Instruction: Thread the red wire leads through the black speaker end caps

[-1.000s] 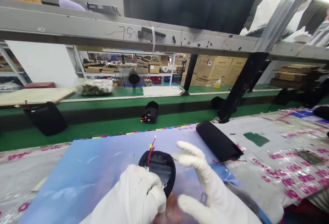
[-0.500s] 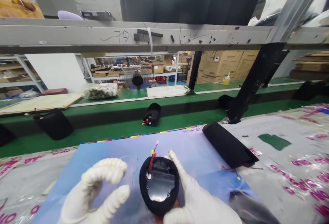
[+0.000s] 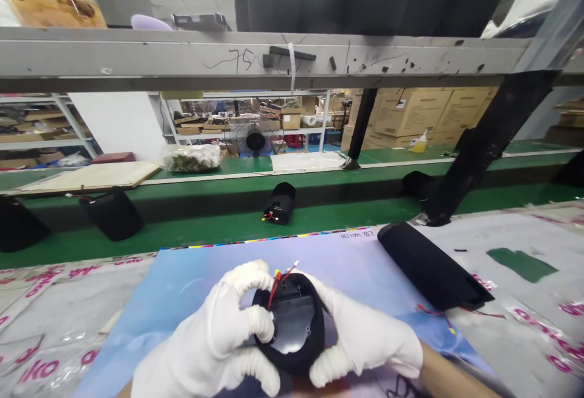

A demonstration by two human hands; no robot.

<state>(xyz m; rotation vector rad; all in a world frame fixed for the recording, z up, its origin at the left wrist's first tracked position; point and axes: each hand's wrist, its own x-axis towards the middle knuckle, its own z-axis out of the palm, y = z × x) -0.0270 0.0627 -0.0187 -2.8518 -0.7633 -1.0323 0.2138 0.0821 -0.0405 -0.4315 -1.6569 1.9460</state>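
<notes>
Both my hands wear white gloves and hold one black fabric-covered speaker body (image 3: 292, 325) end-on over a blue printed sheet (image 3: 191, 282). My left hand (image 3: 223, 337) wraps its left side, thumb and forefinger curled by the red wires (image 3: 280, 277) at its top rim. My right hand (image 3: 365, 334) cups its right side. The open end shows a black plastic plate with screw holes.
A second long black speaker body (image 3: 429, 264) with red wires lies to the right on the sheet. More black units (image 3: 279, 202) (image 3: 112, 212) sit on the green conveyor belt (image 3: 205, 224). A grey shelf beam (image 3: 274, 57) runs overhead; a black post (image 3: 488, 142) slants at right.
My left hand, which had come off and hung open at the left, has closed back onto the speaker body. My right hand has wrapped tighter round it. The view has shifted slightly.
</notes>
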